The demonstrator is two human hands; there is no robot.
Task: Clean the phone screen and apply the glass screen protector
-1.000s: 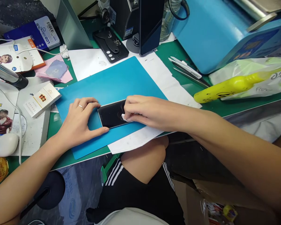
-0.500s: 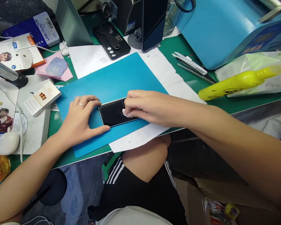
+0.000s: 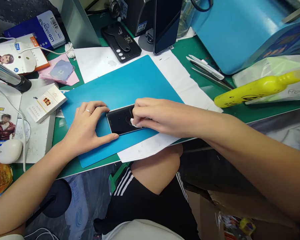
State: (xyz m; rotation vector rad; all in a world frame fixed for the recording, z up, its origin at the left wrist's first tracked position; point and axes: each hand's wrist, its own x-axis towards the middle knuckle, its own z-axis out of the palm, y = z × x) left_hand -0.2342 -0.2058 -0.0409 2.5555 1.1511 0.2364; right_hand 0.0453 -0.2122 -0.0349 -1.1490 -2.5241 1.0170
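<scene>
A smartphone [image 3: 120, 120] with a dark screen lies face up on a blue mat [image 3: 130, 78]. My left hand [image 3: 86, 128], with a ring on one finger, grips the phone's left end: fingertips at its far corner, thumb at its near edge. Pinched in my right hand [image 3: 150, 115] is a small white wipe [image 3: 134, 123], pressed against the screen. That hand is closed and covers the phone's right part. Most of the wipe is hidden by the fingers.
A black phone case [image 3: 121, 41] and a phone on a stand [image 3: 166, 26] are behind the mat. To the left sits a cigarette pack [image 3: 47, 102]. Tweezers [image 3: 212, 78], a yellow bottle [image 3: 255, 87] and a blue box [image 3: 230, 33] occupy the right side.
The whole view has shifted slightly, so the desk items appear a little farther right. Both hands keep nearly the same places on the phone, the wipe still against the screen.
</scene>
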